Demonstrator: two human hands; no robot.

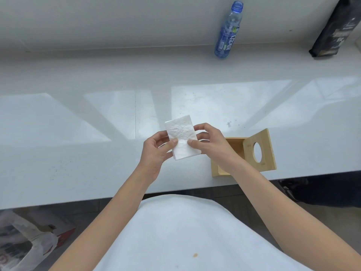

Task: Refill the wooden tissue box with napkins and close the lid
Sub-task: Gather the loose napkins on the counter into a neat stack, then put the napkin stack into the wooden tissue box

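The folded napkins (182,138) sit in a two-handed grip above the counter (78,153), a small white stack, creased and crumpled on its top face, with layered edges showing at its near corner. The left hand (156,153) cups it from the left with the thumb pressed on top; the right hand (210,143) pinches the opposite edge, thumb on top and fingers curled behind. Both hands are closed on the stack, probably to square it up so it drops flat into the box

Just to the right of the grip, partly behind the right wrist, stands the wooden tissue box (230,143) near the counter's front edge. Its lid (259,149), with a round dispensing hole, is swung up and leans open on the far right side, leaving the cavity clear for loading. How much is already inside I cannot tell

Well beyond the grip, at the back of the counter, stand an uncapped blue plastic bottle (227,34) and a dark package (332,30)
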